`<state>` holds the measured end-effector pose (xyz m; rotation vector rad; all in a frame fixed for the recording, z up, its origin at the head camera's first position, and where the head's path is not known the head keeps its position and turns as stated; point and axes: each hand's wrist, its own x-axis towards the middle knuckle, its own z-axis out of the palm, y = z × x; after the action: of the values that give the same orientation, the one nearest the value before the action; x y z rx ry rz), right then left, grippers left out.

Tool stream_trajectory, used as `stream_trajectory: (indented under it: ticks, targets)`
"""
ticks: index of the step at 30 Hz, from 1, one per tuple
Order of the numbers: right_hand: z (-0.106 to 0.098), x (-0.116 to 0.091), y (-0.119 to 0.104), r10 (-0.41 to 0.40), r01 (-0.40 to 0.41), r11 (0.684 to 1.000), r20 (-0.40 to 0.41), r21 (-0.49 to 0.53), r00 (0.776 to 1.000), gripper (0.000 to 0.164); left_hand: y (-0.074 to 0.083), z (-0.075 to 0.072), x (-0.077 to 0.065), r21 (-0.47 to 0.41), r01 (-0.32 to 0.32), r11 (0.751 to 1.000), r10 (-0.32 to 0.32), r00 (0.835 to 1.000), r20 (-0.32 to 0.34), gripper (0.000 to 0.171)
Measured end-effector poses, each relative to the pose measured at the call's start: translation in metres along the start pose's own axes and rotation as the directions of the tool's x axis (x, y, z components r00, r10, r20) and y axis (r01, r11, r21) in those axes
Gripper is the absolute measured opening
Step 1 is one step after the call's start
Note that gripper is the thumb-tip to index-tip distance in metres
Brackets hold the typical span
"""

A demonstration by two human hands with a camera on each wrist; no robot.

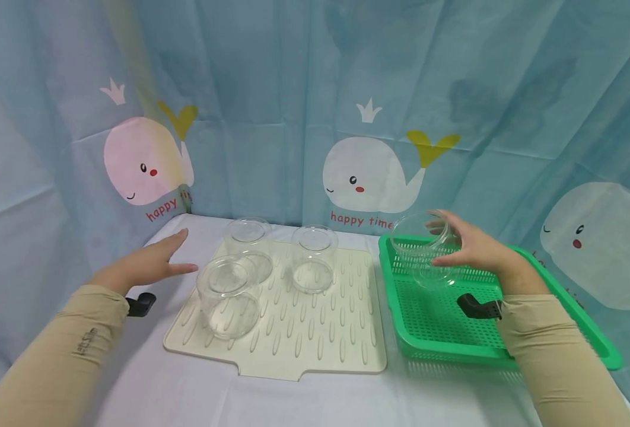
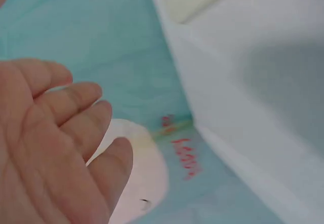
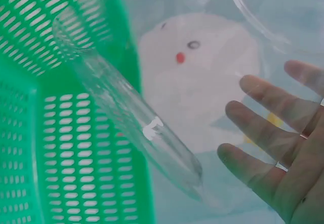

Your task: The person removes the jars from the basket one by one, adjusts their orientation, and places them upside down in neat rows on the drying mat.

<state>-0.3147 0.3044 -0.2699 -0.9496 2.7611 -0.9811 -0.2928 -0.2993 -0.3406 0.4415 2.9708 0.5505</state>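
Note:
My right hand (image 1: pixel 475 246) holds a clear round bowl (image 1: pixel 424 252) by its side, with the thumb at the front and the fingers behind. The bowl is above the green basket (image 1: pixel 408 344), its wide rim facing up and slightly tilted. In the right wrist view, the clear wall of the bowl (image 3: pixel 147 125) lies between the camera and the basket. My left hand (image 1: pixel 149 261) hovers left of a cream ridged mat (image 1: pixel 304 338), with nothing in it. Its fingers look relaxed in the left wrist view. The nearest clear container (image 1: pixel 229 302) stands on the mat's left part.
Two more clear round containers stand on the mat, one at back left (image 1: pixel 249 249) and one at back centre (image 1: pixel 314 261). A white cloth (image 1: pixel 160 379) covers the table. Behind it hangs a blue curtain (image 1: pixel 261 107) with whale prints.

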Motion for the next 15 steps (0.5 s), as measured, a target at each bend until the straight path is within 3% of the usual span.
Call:
stream_trajectory:
  ticks: [8, 15]
  targets:
    - [0.003, 0.009, -0.031, -0.074, 0.072, 0.997, -0.063, -0.033, 0.995, 0.094, 0.042, -0.036, -0.006, -0.012, -0.016, 1.0, 0.015, 0.991, -0.133, 0.098]
    - [0.016, 0.019, -0.055, -0.162, 0.159, 0.985, -0.043, -0.061, 0.986, 0.097, 0.101, -0.042, -0.009, 0.03, -0.1, 0.995, 0.104, 0.976, -0.191, 0.097]
